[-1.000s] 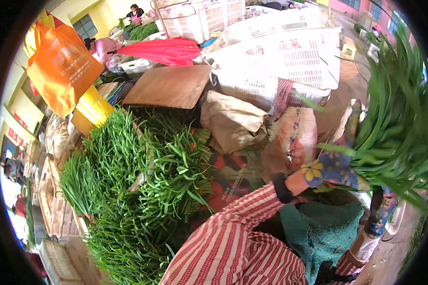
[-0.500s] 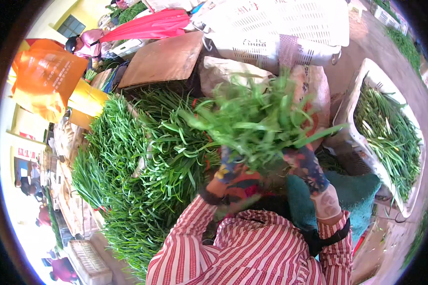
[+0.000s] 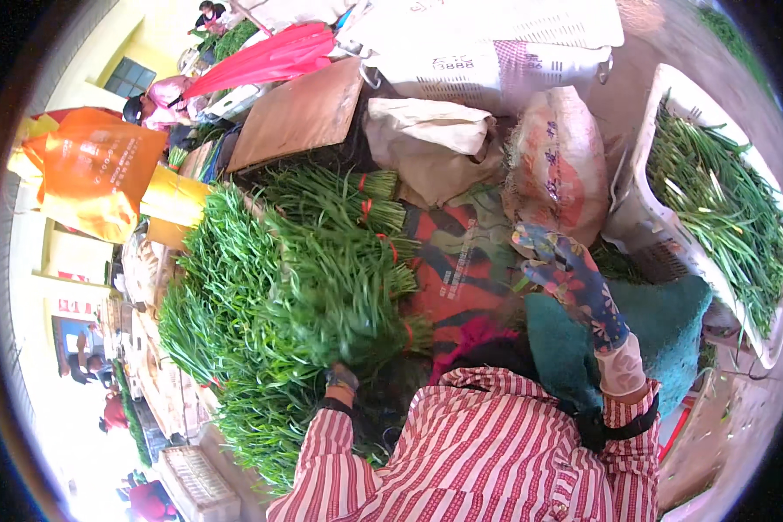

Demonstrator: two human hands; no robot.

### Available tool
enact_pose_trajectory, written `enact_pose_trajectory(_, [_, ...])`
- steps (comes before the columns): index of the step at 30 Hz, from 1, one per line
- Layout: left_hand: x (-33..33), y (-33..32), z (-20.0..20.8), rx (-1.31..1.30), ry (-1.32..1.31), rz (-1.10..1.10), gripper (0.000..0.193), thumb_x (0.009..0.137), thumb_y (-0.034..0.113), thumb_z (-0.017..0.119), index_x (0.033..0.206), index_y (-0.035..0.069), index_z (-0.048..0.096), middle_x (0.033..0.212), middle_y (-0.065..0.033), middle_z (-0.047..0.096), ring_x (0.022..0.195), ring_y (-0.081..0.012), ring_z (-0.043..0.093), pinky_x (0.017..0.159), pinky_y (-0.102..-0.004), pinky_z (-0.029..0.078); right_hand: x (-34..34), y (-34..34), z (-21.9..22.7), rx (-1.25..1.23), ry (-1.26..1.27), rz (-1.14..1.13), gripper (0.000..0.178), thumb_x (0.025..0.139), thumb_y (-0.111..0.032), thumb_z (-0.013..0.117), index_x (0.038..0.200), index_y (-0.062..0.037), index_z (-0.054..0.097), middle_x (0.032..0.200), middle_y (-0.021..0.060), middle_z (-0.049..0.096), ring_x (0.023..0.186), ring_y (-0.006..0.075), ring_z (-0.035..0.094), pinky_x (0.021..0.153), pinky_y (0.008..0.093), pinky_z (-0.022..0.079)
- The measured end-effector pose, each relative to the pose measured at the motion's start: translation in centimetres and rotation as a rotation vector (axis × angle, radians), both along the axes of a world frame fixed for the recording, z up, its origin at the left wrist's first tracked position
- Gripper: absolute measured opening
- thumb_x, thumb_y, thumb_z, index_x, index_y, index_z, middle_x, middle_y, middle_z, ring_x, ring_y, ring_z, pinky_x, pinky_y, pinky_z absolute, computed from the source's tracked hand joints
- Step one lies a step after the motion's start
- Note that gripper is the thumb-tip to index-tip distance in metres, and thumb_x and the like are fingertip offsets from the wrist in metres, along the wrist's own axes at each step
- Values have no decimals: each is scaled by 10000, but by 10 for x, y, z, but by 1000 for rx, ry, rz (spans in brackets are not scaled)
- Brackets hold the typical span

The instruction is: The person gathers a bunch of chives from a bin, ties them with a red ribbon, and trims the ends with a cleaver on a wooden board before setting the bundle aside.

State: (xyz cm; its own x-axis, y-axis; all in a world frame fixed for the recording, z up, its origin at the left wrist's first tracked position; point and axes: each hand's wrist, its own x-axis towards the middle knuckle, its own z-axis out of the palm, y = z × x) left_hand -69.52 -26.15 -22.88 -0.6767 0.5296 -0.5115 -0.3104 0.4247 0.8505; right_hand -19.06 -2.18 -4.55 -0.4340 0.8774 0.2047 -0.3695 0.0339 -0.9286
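My left hand [image 3: 343,379] touches the near edge of a slightly blurred bunch of long green leaves, probably chives [image 3: 344,300]; the leaves hide its fingers. This bunch lies on a big pile of the same greens [image 3: 235,322], leaf tips to the left and cut stems to the right. Several bunches have red ties [image 3: 366,209]. My right hand [image 3: 541,249], in a floral covering, is over the right side of a red and dark patterned cloth [image 3: 452,261]. Its fingers look stretched out, holding nothing visible. A few loose green bits [image 3: 522,283] lie just below it.
At right stands a white crate [image 3: 639,187] of loose greens, with a teal sack [image 3: 661,339] before it. A printed sack [image 3: 555,165], beige sack [image 3: 435,143] and brown board [image 3: 300,117] lie beyond the cloth. An orange bag [image 3: 96,170] is at left; people are farther back.
The loose bunch raised between both hands has come down to the left onto the pile, with my left hand beside it. My right hand has let go and stays at the right.
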Motion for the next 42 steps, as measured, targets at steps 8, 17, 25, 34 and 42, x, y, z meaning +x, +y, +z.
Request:
enact_pose_trajectory(8, [-21, -17, 28, -586, 870, -885, 338, 886, 237, 429, 1192, 111, 497, 1173, -88, 534, 1040, -241, 521, 894, -376, 418, 52, -29, -6, -577, 401, 55, 394, 873, -156, 501, 1245, -55, 416, 1296, 170, 408, 1189, 301, 417, 997, 391, 338])
enact_pose_trajectory(17, [-70, -70, 19, -368, 816, -776, 303, 785, 310, 506, 976, 108, 627, 1043, -115, 594, 964, -271, 558, 833, -364, 457, 92, -57, 0, -649, 373, -145, 375, 864, -58, 489, 1221, 42, 435, 1143, 142, 549, 1045, 192, 536, 880, 265, 426])
enact_pose_trajectory(25, [-7, 59, 81, -1215, 1206, -1424, 244, 851, 209, 484, 1057, 107, 565, 967, -142, 603, 880, -261, 578, 753, -395, 472, 126, -67, -11, -484, 100, -250, 429, 920, -248, 406, 1229, 50, 408, 1210, 170, 485, 1111, 256, 491, 970, 319, 361])
enact_pose_trajectory(34, [209, 162, 19, -395, 907, -1452, 219, 841, 203, 504, 1025, 104, 570, 910, -141, 598, 818, -260, 578, 706, -399, 472, 74, -56, -37, 301, 744, -300, 410, 870, -136, 516, 1247, -15, 411, 1274, 159, 431, 1117, 197, 463, 885, 316, 424])
enact_pose_trajectory(42, [370, 217, 18, -233, 549, -1722, 197, 833, 198, 522, 996, 101, 574, 859, -139, 594, 763, -259, 578, 665, -403, 473, 119, -90, -74, -298, 1090, 48, 476, 894, -162, 465, 1318, -11, 309, 1304, 138, 402, 1110, 209, 474, 758, 250, 485])
